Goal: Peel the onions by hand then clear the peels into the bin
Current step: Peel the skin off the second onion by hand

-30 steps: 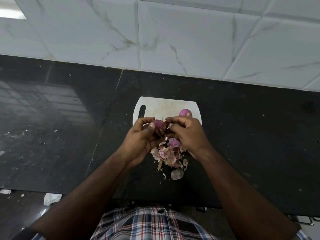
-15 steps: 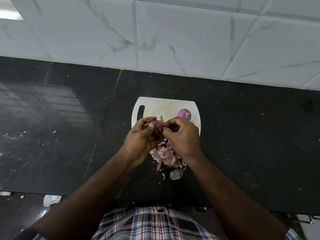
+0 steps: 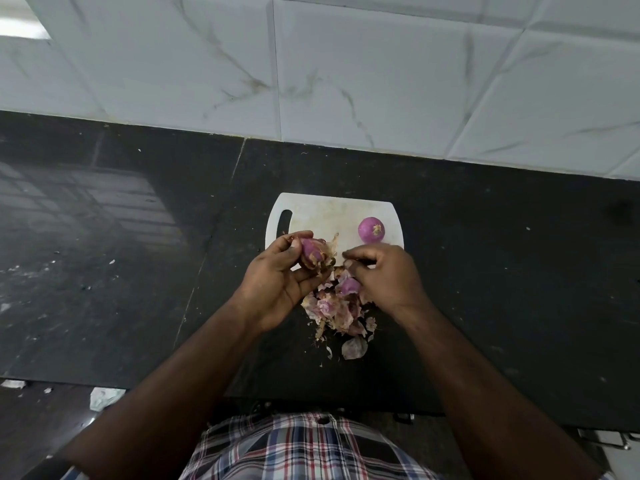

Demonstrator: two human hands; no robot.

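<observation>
Onion being peeled (image 3: 313,251): held in the left hand (image 3: 277,285), just left of frame centre, over the lower left corner of the white cutting board (image 3: 322,216). Left-hand fingers and thumb are curled round it; purple flesh shows, with loose papery skin hanging off its right side.

Right hand (image 3: 384,275): fingers curled in, tips pointing left toward the held onion but apart from it. It looks to be pinching a small scrap of skin at the fingertips, though that is too small to confirm. The hand sits over the lower right edge of the board.

Second onion (image 3: 371,230): peeled, purple, resting on the right part of the board, just above the right hand.

Third purple onion piece (image 3: 349,285): partly visible between the two hands, on top of the peel pile (image 3: 337,313). Can't tell whether it is whole.

Peel pile lies on the black countertop (image 3: 502,289) just below the board, centre of frame, with a few loose flakes spread below it.

White marble-pattern tiles (image 3: 346,64) fill the top of the frame. Plaid shirt (image 3: 298,448) at bottom centre.
</observation>
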